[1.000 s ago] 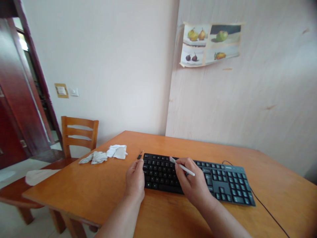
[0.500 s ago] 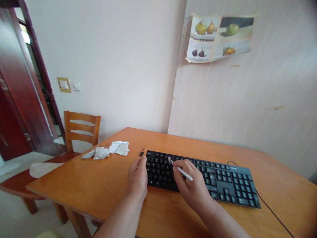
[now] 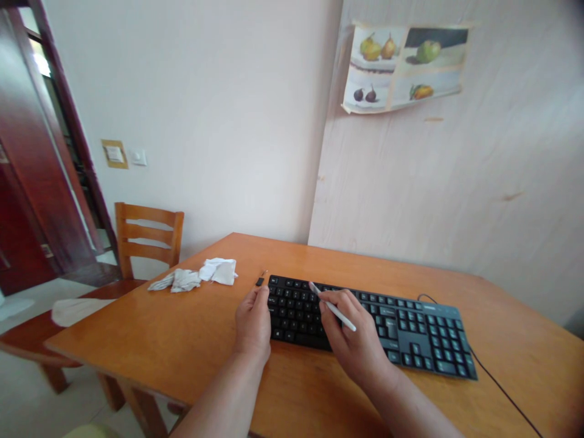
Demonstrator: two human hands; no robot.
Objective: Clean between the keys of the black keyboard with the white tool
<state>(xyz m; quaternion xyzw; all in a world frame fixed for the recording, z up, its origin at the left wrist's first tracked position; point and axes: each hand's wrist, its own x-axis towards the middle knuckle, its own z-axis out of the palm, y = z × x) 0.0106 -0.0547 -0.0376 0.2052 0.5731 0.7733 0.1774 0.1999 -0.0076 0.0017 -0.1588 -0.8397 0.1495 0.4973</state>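
A black full-size keyboard (image 3: 301, 313) lies flat on the wooden table. My left hand (image 3: 253, 322) is closed on its left edge, thumb on top near the corner. Over the middle of the keys, my right hand (image 3: 353, 322) pinches a slim white brush (image 3: 338, 314) like a pen. The far tip of the brush reaches the top rows of keys; it is too small to tell its bristles clearly. Just beyond my left hand, a small black piece with a metal end (image 3: 260, 281) rests on the table.
Crumpled white cloths (image 3: 219, 271) lie on the table at left. The keyboard cable (image 3: 502, 389) trails off at right. A wooden chair (image 3: 148, 234) stands left of the table (image 3: 191, 340), and a wall with taped fruit pictures (image 3: 406, 70) rises behind.
The brush tip has shifted slightly away from me, toward the top row of keys. My left hand stays at the keyboard's left edge. The view has shifted a little.
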